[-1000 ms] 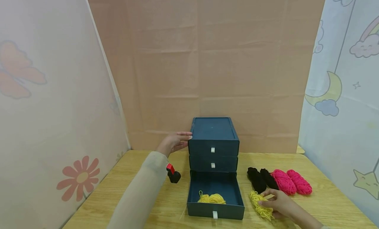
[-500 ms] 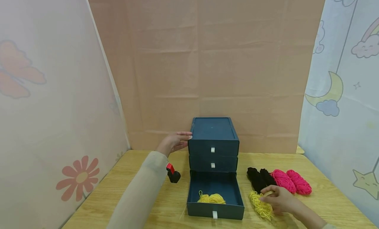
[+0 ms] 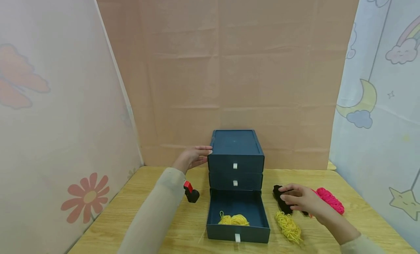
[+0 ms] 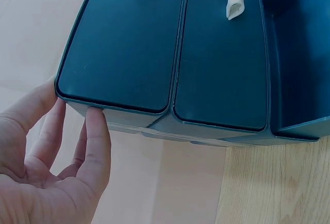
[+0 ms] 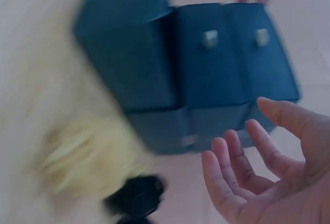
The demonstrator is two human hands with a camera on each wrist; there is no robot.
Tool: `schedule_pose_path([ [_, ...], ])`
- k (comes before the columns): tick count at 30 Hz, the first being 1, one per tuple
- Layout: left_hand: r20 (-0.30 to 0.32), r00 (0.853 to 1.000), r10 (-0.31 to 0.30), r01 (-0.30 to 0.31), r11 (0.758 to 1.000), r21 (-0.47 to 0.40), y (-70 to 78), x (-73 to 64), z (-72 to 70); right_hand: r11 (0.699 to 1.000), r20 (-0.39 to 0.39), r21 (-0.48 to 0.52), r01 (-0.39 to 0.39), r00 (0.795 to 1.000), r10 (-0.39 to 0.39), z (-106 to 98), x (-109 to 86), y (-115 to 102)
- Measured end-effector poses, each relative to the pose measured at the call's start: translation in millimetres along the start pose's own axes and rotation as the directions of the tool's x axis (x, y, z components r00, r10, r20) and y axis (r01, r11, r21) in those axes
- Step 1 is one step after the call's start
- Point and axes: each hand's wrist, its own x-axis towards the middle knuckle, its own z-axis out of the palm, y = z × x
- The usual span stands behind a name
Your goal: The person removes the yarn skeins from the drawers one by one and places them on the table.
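Observation:
A dark blue drawer unit [image 3: 235, 142] stands on the table with its bottom drawer [image 3: 238, 235] pulled out. A yellow yarn skein [image 3: 233, 220] lies inside that drawer. My left hand [image 3: 196, 157] touches the unit's upper left side with its fingertips [image 4: 96, 118]. My right hand [image 3: 303, 200] holds nothing, its fingers spread and slightly bent, over the black yarn [image 3: 284, 206] in the head view. A second yellow skein [image 3: 288, 227] lies on the table right of the drawer. Pink yarn [image 3: 331, 201] lies behind my right hand, partly hidden by it.
The wooden table [image 3: 170, 210] meets a tan paper backdrop [image 3: 236, 82] at the rear. Patterned cloth walls [image 3: 370, 151] close in on both sides. White pull tabs [image 3: 235, 166] sit on the drawer fronts.
My right hand has let go of the yellow skein on the table and risen up and away toward the black yarn. My left hand stays at the drawer unit.

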Motion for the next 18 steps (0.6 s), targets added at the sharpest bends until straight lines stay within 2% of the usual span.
schedule_pose_path([
  [6,0.011,1.0,0.006,-0.006,1.0,-0.001,-0.4,0.1,-0.1,0.994,0.004,0.033,0.108,0.994,-0.108,7.7,6.5,-32.3],
  [8,0.008,1.0,0.009,-0.009,1.0,-0.003,-0.8,-0.6,-0.3,0.993,0.009,0.038,0.115,0.993,-0.115,13.0,8.0,-39.1],
  [13,0.012,1.0,0.027,-0.027,0.999,-0.019,-3.0,-5.4,-1.6,0.988,0.038,0.064,0.138,0.989,-0.141,28.3,11.8,-49.7],
  [18,0.002,0.999,0.044,-0.044,0.998,-0.048,-5.5,-10.8,-3.3,0.976,0.059,0.097,0.194,0.978,-0.201,47.6,20.6,-53.1],
])
